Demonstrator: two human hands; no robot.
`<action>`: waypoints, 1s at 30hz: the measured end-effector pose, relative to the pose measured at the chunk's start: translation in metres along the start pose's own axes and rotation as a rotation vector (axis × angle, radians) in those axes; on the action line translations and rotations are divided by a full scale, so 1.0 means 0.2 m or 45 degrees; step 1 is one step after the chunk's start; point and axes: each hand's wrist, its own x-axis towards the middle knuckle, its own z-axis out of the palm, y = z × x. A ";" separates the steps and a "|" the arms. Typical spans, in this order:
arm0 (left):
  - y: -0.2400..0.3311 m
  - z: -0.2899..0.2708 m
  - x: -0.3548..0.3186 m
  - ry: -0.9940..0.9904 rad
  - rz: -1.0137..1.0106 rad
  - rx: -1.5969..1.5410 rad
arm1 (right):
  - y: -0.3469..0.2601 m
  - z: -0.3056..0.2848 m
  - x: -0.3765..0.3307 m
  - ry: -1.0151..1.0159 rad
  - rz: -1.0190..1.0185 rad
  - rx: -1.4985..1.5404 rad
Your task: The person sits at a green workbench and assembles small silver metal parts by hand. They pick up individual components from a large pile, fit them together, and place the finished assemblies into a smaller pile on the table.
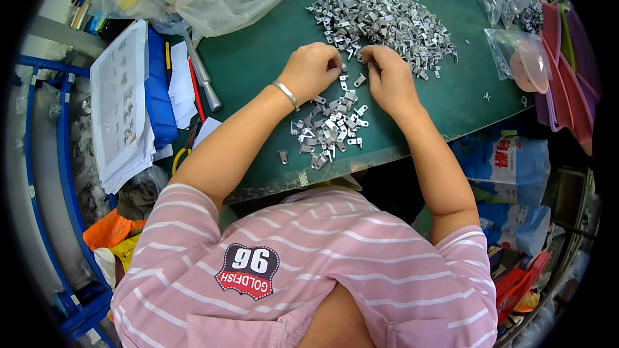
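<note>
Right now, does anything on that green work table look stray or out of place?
One small grey metal bracket lies alone near the green table's front edge, apart from the small pile of brackets between the left hand and right hand. Nothing looks spilled or damaged.

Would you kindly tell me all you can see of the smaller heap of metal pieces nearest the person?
The smaller heap of metal pieces lies on the green table mat, near its front edge, between the person's forearms. It is made of small, flat, silvery bracket-like stampings, loosely jumbled and overlapping, with a few strays off to its left. It looks like bare shiny metal. It sits just below the left hand and right hand, whose fingers work above it; whether either hand touches it is unclear. It lies apart from the larger pile farther back.
</note>
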 end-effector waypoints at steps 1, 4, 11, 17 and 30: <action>0.01 -0.02 -0.01 -0.001 -0.049 -0.010 | 0.01 -0.01 -0.01 0.024 -0.054 -0.037; 0.05 -0.12 -0.01 -0.313 -0.220 -0.061 | 0.01 -0.03 -0.04 0.004 -0.120 -0.118; 0.03 -0.17 0.02 -0.326 -0.092 -0.047 | -0.04 -0.10 -0.11 -0.165 0.307 0.251; 0.03 0.05 0.11 0.069 0.095 0.058 | -0.05 -0.15 -0.10 -0.371 0.693 0.417; 0.05 -0.04 -0.03 0.010 -0.240 -0.299 | -0.13 0.05 -0.08 0.041 -0.302 -0.157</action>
